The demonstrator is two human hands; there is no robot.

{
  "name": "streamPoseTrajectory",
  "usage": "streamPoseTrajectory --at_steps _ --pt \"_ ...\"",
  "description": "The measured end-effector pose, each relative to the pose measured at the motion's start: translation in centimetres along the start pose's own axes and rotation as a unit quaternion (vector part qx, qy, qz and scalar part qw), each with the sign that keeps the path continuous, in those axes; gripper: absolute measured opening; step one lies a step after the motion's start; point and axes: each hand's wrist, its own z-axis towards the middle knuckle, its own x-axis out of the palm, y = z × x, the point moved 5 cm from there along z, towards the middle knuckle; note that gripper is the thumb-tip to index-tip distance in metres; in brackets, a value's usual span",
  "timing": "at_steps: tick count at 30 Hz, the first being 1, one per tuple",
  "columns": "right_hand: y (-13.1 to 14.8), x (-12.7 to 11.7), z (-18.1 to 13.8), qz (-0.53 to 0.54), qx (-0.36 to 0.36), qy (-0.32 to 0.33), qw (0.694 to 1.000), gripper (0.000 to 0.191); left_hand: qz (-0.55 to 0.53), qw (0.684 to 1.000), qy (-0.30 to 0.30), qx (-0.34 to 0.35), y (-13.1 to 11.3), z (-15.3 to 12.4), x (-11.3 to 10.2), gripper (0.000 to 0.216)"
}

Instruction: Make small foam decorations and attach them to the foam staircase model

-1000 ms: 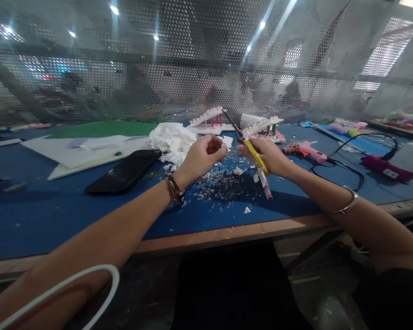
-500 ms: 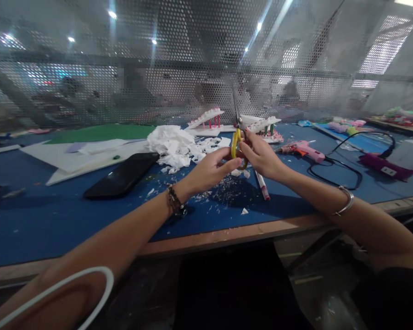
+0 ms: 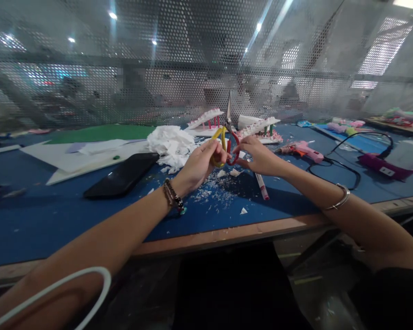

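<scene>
A pair of scissors (image 3: 228,123) with one yellow and one red handle loop is held up between my hands, its blades pointing upward. My left hand (image 3: 203,161) is closed around the yellow loop. My right hand (image 3: 256,156) grips the red loop between thumb and fingers. Behind the scissors are two small white stepped models, one on pink posts (image 3: 206,120) and one on green posts (image 3: 261,124). Torn white paper (image 3: 172,145) is heaped left of my hands. Small white scraps (image 3: 215,197) lie scattered beneath them, beside a thin white-and-red stick (image 3: 262,187).
A black phone-like slab (image 3: 122,176) lies at left, by white sheets (image 3: 51,156) and a green sheet (image 3: 99,133). A pink glue gun (image 3: 311,152) with a black cord and a purple box (image 3: 387,166) are at right. Perforated metal panels (image 3: 192,50) rise behind.
The scissors have moved slightly left and turned, and their red loop now shows. My left hand has taken hold of the yellow loop, while my right hand has shifted to the red one.
</scene>
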Motion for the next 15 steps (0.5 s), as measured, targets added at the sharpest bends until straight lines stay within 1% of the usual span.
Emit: streamPoseTrajectory --at_steps 2,5,7,9,11,15 --pt "0.4 -0.1 -0.1 0.004 -0.003 0.003 1.000 0.024 -0.001 1.000 0.016 0.008 -0.2 0.0 0.1 0.032" --pt "1.4 -0.3 -0.3 0.044 -0.014 0.024 0.999 0.017 -0.007 0.999 0.028 0.014 -0.6 -0.2 0.3 0.032" --pt "1.9 -0.3 -0.3 0.071 -0.012 0.037 0.997 0.016 -0.023 0.999 0.017 0.019 -0.9 -0.1 0.3 0.033" --pt "2.1 -0.4 -0.4 0.078 -0.007 0.032 0.996 0.018 -0.042 0.999 -0.006 0.017 -1.0 -0.1 0.1 0.034" --pt "2.0 -0.5 -0.4 0.054 -0.004 0.015 0.998 0.019 -0.054 0.998 -0.031 0.005 -1.0 0.0 0.0 0.035" --pt "1.8 -0.8 -0.3 -0.052 0.014 -0.011 0.998 0.024 -0.066 0.995 -0.072 -0.015 -1.2 0.2 -0.2 0.037"
